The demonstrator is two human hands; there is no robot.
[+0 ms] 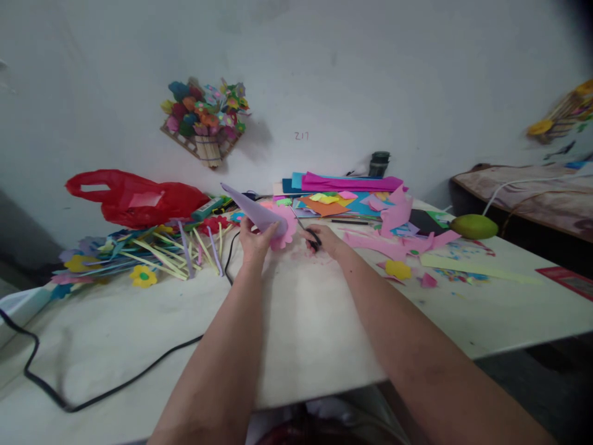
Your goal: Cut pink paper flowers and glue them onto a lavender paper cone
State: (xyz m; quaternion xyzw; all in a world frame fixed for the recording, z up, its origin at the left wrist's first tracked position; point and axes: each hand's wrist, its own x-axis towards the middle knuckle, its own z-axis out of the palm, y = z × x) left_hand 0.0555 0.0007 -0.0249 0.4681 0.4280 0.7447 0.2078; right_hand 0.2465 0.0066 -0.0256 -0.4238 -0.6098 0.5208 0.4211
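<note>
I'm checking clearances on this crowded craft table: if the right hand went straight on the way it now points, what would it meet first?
Probably the pink flower cutout held in the left hand: the right hand, gripping black scissors, points forward-left at it. Depth is hard to judge.

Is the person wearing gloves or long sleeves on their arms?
No. Both forearms are bare to the picture's edge, no sleeves showing. The left hand and right hand wear no gloves, and neither wrist has a watch or bracelet.
</note>
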